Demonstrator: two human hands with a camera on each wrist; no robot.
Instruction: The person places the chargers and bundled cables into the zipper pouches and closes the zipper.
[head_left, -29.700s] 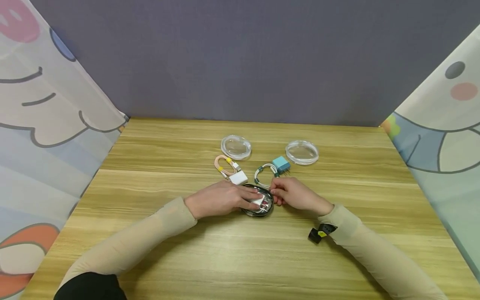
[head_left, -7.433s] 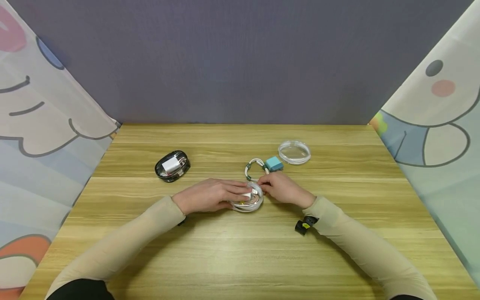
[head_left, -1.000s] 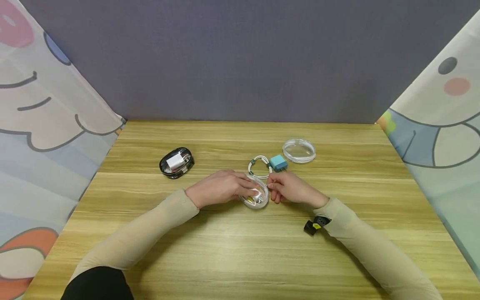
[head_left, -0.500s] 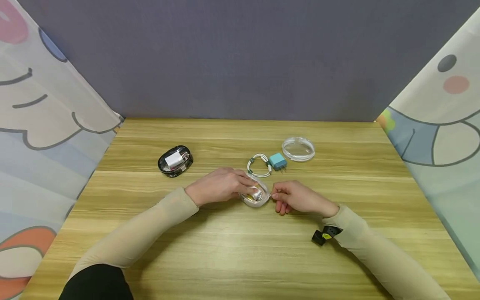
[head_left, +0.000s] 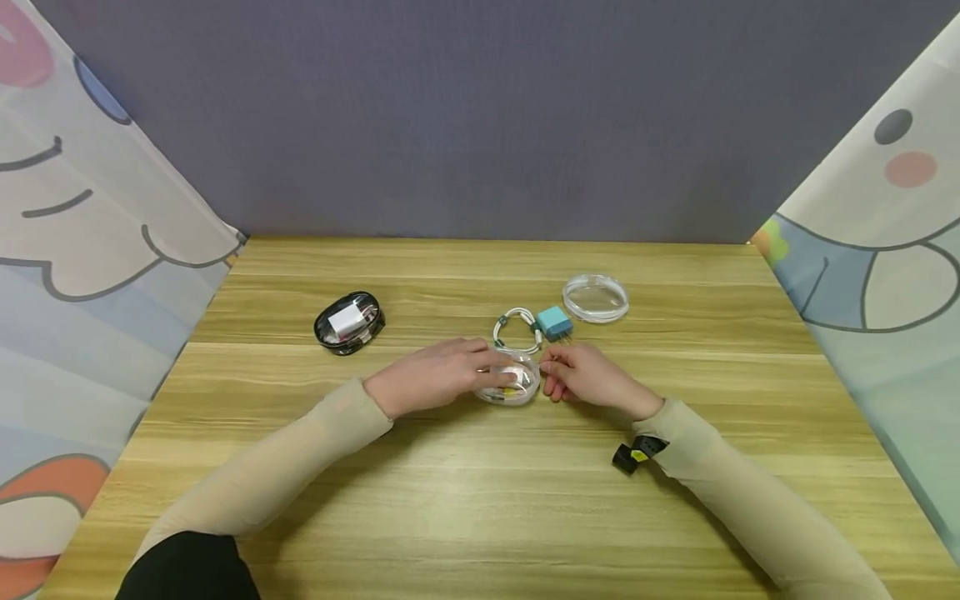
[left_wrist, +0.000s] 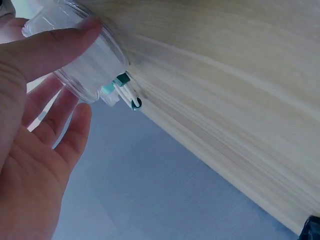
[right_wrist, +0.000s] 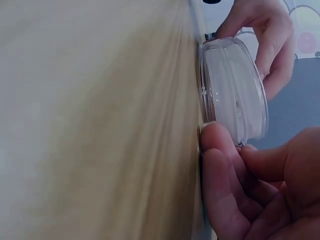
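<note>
My left hand (head_left: 435, 375) holds a clear oval zip case (head_left: 527, 390) on the table, thumb on one side and fingers on the other. Through its plastic show a white block and a yellow bit; the fingers cover part of them. At the case's right end my right hand (head_left: 596, 379) pinches the zipper pull (right_wrist: 241, 145) between thumb and forefinger. Just behind the case lie a coiled white cable (head_left: 498, 330) with dark green ties and a blue plug adapter (head_left: 555, 322) with metal prongs.
A second clear zip case (head_left: 596, 317) lies flat at the back right. To the left sits a black-rimmed clear case (head_left: 349, 323) with a white adapter inside. A grey partition (head_left: 480, 125) closes off the wooden table's (head_left: 465, 500) far edge.
The black-rimmed case went from between my hands to the left; the pink cable and white adapter left the tabletop. In the last half second my right hand moved up and left; the held case turned slightly.
</note>
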